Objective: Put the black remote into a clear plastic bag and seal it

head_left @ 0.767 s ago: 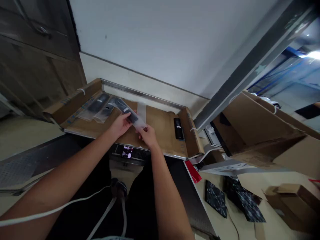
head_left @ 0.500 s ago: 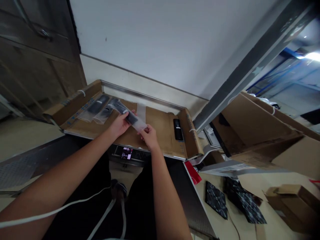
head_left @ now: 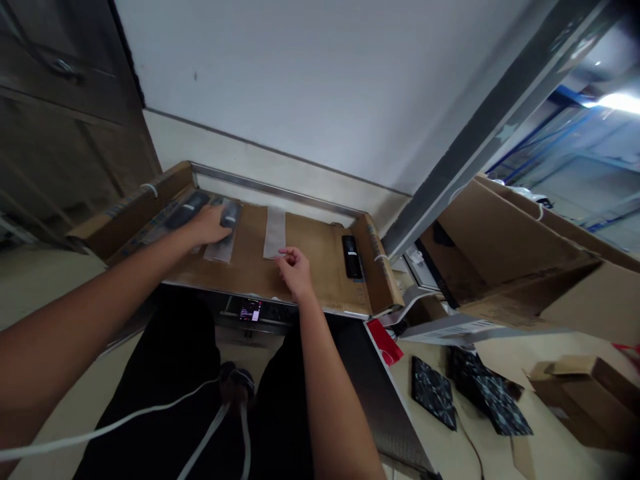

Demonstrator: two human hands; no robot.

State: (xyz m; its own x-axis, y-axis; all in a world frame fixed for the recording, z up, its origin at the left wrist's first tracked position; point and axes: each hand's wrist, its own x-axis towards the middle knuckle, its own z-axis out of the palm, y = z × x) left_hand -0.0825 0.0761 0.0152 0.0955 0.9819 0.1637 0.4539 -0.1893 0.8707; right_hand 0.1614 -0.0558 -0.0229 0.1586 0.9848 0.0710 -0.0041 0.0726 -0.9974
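**Left hand on a bagged remote, right hand by an empty sleeve**

The left hand point(head_left: 210, 224) lies flat, its grip spread over a bagged remote point(head_left: 226, 227) on the cardboard-lined surface point(head_left: 310, 257). To its right, the right hand point(head_left: 295, 268) hovers, its grip loosely curled and holding nothing, its fingertips point(head_left: 283, 253) just below a clear plastic sleeve point(head_left: 275, 230). Further right lies a bare black remote point(head_left: 351, 256).

A packing or warehouse workstation: a cardboard-lined bench point(head_left: 310, 267) set against a plain white wall point(head_left: 300, 80), black remotes in clear bags point(head_left: 223, 230) at its far left corner, large open cartons point(head_left: 505, 253) to the right, small brown boxes point(head_left: 575, 393) on the floor
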